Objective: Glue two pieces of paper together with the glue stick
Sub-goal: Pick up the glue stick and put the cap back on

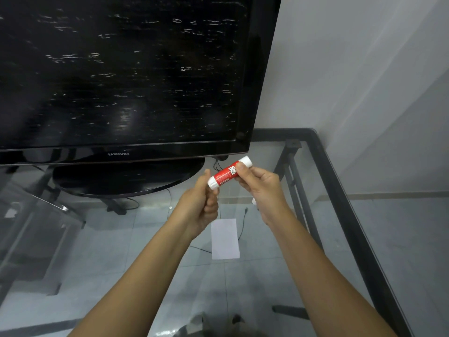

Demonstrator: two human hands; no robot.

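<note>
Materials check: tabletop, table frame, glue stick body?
Tabletop: clear glass, glossy; floor tiles and cables show through it. Table frame: looks like dark painted metal bar, matte. Glue stick, held between left hand and right hand: probably smooth plastic, white ends with a red printed label. Paper on the glass: thin white sheet, matte.

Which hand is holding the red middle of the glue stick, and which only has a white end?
The right hand grips the glue stick on its red label; the left hand pinches only the lower white end.
</note>
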